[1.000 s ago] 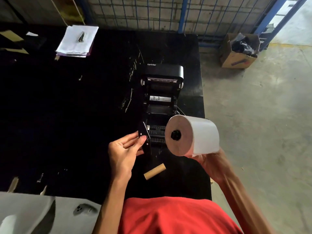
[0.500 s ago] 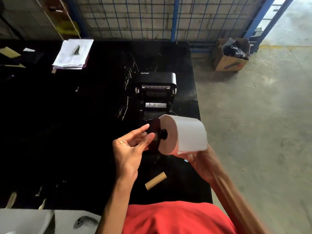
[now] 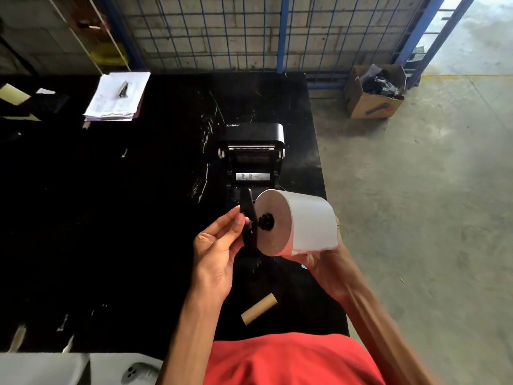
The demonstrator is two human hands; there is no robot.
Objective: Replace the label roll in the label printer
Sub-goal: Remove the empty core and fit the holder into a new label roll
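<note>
Holding white label roll [image 3: 302, 222] from below, right hand [image 3: 326, 266] is clamped on it, above bench [image 3: 111, 218], just near of open label printer [image 3: 254, 159]. Left hand [image 3: 219, 250] pinches black spindle guide [image 3: 249, 223] against roll's left face. Empty cardboard core [image 3: 259, 309] lies on bench, nearer.

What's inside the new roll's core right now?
A black spindle hub fills the label roll core at the near end. Its depth and the far end are hidden.
</note>
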